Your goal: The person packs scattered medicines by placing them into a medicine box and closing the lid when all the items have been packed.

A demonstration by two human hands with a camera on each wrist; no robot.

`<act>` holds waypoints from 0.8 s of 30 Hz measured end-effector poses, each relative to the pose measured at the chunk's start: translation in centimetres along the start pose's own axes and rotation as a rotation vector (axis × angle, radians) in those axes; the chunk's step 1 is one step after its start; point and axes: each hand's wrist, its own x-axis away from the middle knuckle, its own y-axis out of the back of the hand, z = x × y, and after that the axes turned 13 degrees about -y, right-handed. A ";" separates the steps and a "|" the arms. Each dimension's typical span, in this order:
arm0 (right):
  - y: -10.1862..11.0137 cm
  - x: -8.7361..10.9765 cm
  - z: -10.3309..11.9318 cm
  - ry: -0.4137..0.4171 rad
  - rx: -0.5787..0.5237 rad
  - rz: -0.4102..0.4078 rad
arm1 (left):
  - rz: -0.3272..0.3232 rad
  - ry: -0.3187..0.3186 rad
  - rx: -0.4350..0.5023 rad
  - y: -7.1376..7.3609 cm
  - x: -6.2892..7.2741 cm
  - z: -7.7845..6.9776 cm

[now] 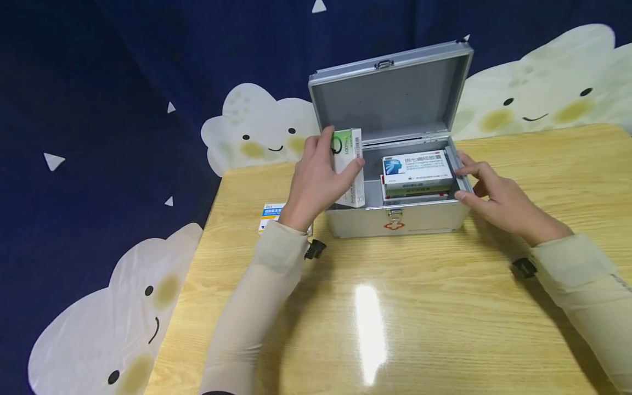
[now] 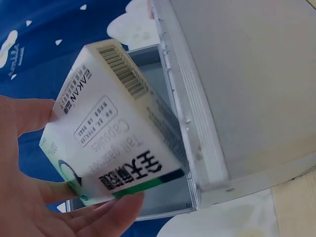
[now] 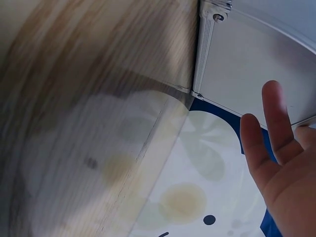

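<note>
A silver metal medicine case (image 1: 355, 224) stands on the table with its lid (image 1: 390, 96) raised. My left hand (image 1: 321, 178) grips a white and green medicine box (image 1: 356, 181), thumb on one side and fingers on the other, tilted over the case's left part. In the left wrist view the printed face of this box (image 2: 103, 128) is turned toward the camera. Inside the case on the right lies a white medicine box (image 1: 419, 167) with a blue picture, on top of other boxes. My right hand (image 1: 498, 197) rests at the case's right wall, fingertips over the rim.
A white, blue and yellow medicine box (image 1: 270, 214) lies on the wooden table (image 1: 419, 318) left of the case, partly hidden by my left wrist. Behind the table hangs a dark blue curtain (image 1: 197, 44) with smiling clouds.
</note>
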 end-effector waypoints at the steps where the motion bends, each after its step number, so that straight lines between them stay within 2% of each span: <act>1: -0.1 0.0 0.0 0.002 0.001 0.002 | 0.022 0.007 -0.012 -0.1 0.0 0.0; 7: -0.1 0.0 0.0 -0.002 0.001 0.003 | 0.166 0.022 -0.112 -0.3 -1.1 -0.6; 11: -0.2 -0.2 0.1 -0.006 -0.011 0.008 | 0.220 0.024 -0.187 -0.3 -1.9 -0.8; 15: -0.4 -0.4 0.3 -0.024 -0.015 0.025 | 0.266 0.054 -0.251 -0.3 -2.5 -0.9; 19: -0.3 -0.3 0.1 -0.049 -0.012 0.032 | 0.312 0.088 -0.272 -0.6 -3.2 -1.3; 24: -0.4 -0.3 -0.2 -0.033 -0.032 0.025 | 0.391 0.108 -0.325 -0.7 -4.2 -1.7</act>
